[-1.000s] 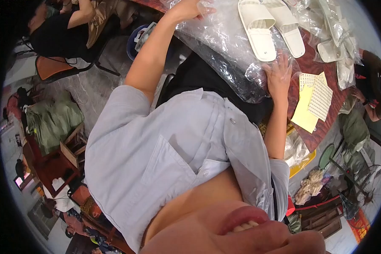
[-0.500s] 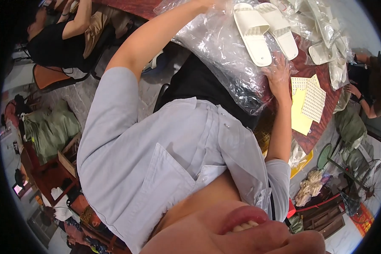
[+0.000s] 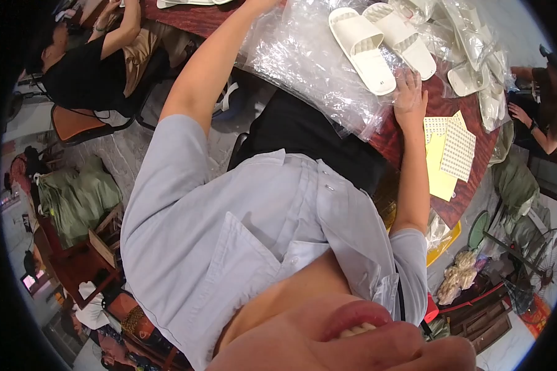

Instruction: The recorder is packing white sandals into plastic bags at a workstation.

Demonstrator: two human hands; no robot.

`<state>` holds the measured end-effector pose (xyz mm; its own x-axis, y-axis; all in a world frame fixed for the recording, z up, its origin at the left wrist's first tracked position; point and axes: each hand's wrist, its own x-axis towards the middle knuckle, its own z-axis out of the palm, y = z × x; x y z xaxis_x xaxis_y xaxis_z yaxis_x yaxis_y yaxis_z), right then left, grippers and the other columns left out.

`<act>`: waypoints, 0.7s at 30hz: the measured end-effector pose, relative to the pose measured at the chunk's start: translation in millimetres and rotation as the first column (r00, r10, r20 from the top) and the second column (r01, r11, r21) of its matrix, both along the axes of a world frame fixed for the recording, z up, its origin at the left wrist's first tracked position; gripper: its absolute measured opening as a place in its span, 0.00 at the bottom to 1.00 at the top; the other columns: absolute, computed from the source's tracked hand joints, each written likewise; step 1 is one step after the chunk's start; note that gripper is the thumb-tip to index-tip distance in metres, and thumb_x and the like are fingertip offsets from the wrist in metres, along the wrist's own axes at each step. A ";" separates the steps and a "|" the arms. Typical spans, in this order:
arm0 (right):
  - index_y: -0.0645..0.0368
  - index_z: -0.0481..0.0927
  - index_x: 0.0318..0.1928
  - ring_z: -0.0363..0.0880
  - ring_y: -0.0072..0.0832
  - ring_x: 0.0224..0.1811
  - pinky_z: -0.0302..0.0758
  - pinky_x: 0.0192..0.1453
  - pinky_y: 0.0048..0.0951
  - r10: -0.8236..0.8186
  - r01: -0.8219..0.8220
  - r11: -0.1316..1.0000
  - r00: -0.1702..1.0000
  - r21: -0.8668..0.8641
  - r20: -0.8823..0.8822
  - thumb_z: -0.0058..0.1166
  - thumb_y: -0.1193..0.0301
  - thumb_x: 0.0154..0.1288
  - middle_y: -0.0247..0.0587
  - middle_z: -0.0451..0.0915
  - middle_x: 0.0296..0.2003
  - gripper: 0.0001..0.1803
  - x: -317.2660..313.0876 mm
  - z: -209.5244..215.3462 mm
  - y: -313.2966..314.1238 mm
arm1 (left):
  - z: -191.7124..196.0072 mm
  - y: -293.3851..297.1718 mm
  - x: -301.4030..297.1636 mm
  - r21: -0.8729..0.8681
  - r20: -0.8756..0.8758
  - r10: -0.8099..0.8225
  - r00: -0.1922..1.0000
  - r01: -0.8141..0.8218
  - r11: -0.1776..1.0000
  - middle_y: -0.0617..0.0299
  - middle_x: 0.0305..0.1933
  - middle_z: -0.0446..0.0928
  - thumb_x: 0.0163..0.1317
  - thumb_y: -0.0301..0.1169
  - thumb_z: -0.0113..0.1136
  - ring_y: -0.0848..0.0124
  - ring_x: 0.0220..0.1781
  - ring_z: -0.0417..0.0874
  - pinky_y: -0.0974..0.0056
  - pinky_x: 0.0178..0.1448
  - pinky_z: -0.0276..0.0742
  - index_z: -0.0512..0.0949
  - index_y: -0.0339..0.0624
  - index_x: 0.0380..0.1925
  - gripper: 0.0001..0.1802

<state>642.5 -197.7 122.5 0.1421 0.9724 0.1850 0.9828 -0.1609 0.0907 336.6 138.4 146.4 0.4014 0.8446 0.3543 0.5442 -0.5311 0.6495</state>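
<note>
A pair of white slippers, the left slipper (image 3: 362, 51) and the right slipper (image 3: 402, 41), lies on a pile of clear plastic bags (image 3: 303, 55) on the dark red table (image 3: 440, 102). My right hand (image 3: 410, 102) rests flat by the slippers' near ends, fingers stretched and apart, holding nothing. Its fingertips are close to both slippers; whether they touch, I cannot tell. My left forearm (image 3: 213, 59) reaches over the table's left part and leaves the picture at the top edge, so that hand is out of sight.
Yellow and white sticker sheets (image 3: 452, 151) lie right of my right hand. Bagged white slippers (image 3: 476, 62) are heaped at the far right, and more white slippers (image 3: 192, 2) show at the top edge. Other people (image 3: 93, 62) sit at left and right. A fan (image 3: 544, 266) stands lower right.
My left arm has swung left, its hand passing out of view. The plastic's near edge has drawn back from my right hand. The left slipper has shifted slightly left.
</note>
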 end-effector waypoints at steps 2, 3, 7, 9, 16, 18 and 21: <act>0.46 0.73 0.66 0.54 0.42 0.77 0.58 0.72 0.62 -0.046 0.056 0.995 0.993 0.083 -0.108 0.47 0.62 0.70 0.41 0.66 0.70 0.25 -1.4 -4.8 4.6 | 6.2 -2.2 -3.0 -0.108 -0.023 0.011 1.000 -0.013 0.994 0.43 0.32 0.83 0.63 0.32 0.59 0.54 0.36 0.85 0.55 0.43 0.79 0.84 0.35 0.43 0.13; 0.46 0.73 0.66 0.54 0.42 0.77 0.58 0.72 0.62 -0.038 0.048 0.995 0.993 0.089 -0.108 0.47 0.62 0.70 0.41 0.66 0.70 0.25 -1.4 -8.4 7.5 | 7.6 -5.0 -7.2 -0.218 0.140 0.032 0.990 0.000 0.976 0.43 0.34 0.83 0.64 0.31 0.59 0.54 0.37 0.85 0.55 0.43 0.79 0.81 0.35 0.48 0.15; 0.46 0.75 0.64 0.60 0.45 0.73 0.63 0.69 0.57 0.005 0.046 0.967 0.980 0.251 -0.197 0.46 0.65 0.70 0.44 0.69 0.68 0.23 21.2 -22.1 -1.4 | 75.4 -48.8 0.3 -0.017 0.058 0.038 0.998 -0.037 0.999 0.44 0.37 0.83 0.66 0.30 0.58 0.52 0.38 0.84 0.55 0.44 0.79 0.73 0.34 0.59 0.22; 0.46 0.76 0.63 0.62 0.45 0.72 0.64 0.69 0.55 0.047 0.022 0.957 0.973 0.289 -0.228 0.46 0.65 0.69 0.44 0.69 0.67 0.22 22.7 -18.4 -1.3 | 126.3 -93.8 -5.3 0.150 -0.027 0.055 0.998 -0.050 0.987 0.44 0.38 0.82 0.66 0.32 0.60 0.50 0.41 0.83 0.54 0.49 0.78 0.75 0.36 0.59 0.22; 0.61 0.86 0.43 0.84 0.53 0.41 0.78 0.47 0.43 -0.021 0.168 0.956 0.858 0.242 -0.513 0.54 0.72 0.66 0.52 0.85 0.37 0.10 41.6 54.8 -19.4 | 77.1 -242.3 46.5 0.345 -0.339 -0.361 0.869 0.472 0.812 0.52 0.47 0.78 0.59 0.46 0.66 0.54 0.53 0.79 0.49 0.54 0.75 0.78 0.54 0.56 0.25; 0.61 0.86 0.44 0.84 0.48 0.43 0.77 0.50 0.40 -0.025 0.231 0.937 0.793 0.262 -0.609 0.58 0.74 0.63 0.49 0.85 0.38 0.10 20.5 97.4 -13.2 | 45.2 -256.6 53.5 0.296 -0.373 -0.375 0.849 0.491 0.819 0.53 0.51 0.76 0.56 0.45 0.69 0.52 0.58 0.77 0.46 0.58 0.72 0.78 0.55 0.56 0.27; 0.57 0.87 0.45 0.79 0.47 0.53 0.75 0.57 0.41 0.199 -0.102 0.975 0.791 0.196 -0.579 0.59 0.74 0.62 0.51 0.83 0.48 0.12 8.1 116.3 8.3 | 13.7 -262.7 55.6 0.240 -0.418 -0.384 0.823 0.507 0.828 0.45 0.63 0.66 0.54 0.50 0.69 0.42 0.67 0.65 0.34 0.62 0.62 0.76 0.68 0.60 0.31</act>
